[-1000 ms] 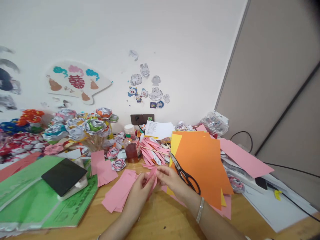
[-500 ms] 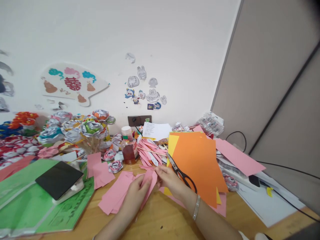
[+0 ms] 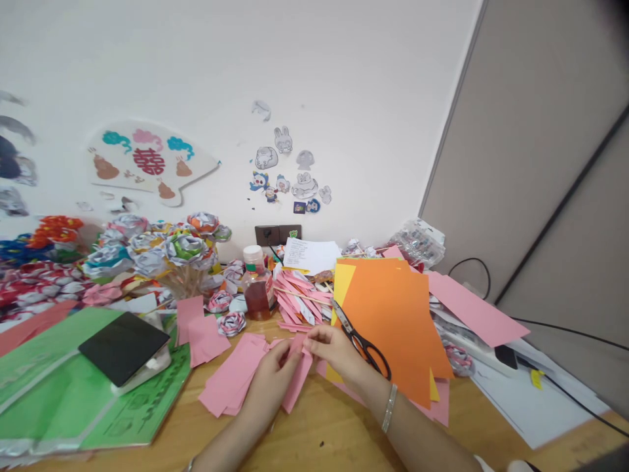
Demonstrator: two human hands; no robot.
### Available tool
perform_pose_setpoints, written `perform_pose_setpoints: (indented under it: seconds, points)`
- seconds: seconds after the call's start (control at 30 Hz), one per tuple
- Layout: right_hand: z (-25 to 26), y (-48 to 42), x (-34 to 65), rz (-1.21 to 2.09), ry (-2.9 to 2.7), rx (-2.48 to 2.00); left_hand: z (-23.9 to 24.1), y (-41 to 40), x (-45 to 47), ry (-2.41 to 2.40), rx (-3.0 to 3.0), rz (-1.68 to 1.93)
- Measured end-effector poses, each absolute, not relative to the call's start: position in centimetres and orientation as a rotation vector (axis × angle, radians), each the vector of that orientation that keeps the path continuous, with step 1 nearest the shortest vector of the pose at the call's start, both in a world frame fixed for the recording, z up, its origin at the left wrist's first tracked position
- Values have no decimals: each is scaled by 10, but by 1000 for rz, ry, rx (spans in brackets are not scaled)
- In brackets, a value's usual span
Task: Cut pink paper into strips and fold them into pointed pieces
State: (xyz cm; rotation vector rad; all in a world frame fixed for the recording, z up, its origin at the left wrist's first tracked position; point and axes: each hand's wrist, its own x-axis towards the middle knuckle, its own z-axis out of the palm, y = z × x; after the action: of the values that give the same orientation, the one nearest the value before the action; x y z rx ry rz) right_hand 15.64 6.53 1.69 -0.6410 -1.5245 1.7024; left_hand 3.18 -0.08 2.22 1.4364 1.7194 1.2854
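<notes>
Between my two hands is a strip of pink paper (image 3: pixel 297 381), its lower end hanging toward the table. My left hand (image 3: pixel 276 375) pinches the strip from the left with thumb and fingers. At the strip's upper right edge, my right hand (image 3: pixel 335 351) closes its fingertips on the same paper. Left of my left hand lies a stack of pink paper strips (image 3: pixel 230 377). Black-handled scissors (image 3: pixel 361 341) rest on orange paper (image 3: pixel 393 314) just right of my right hand. Behind my hands is a heap of pink paper scraps (image 3: pixel 297 298).
A bottle of reddish liquid (image 3: pixel 259 295) stands behind the strips. Paper flowers on sticks (image 3: pixel 184 252) crowd the back left. A black-topped device (image 3: pixel 125 347) sits on a green folder (image 3: pixel 59 406). White sheets (image 3: pixel 545 410) and cables lie at the right.
My hands have drawn closer together at the top of the strip, and the paper, curled over before, now lies flatter. The camera view has shifted slightly.
</notes>
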Motion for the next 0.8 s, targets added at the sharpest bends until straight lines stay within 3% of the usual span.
perform_pose_setpoints:
  seconds: [0.8]
  points:
    - [15, 67, 155, 1669, -1461, -685, 26, -2, 34, 1727, 1451, 1223]
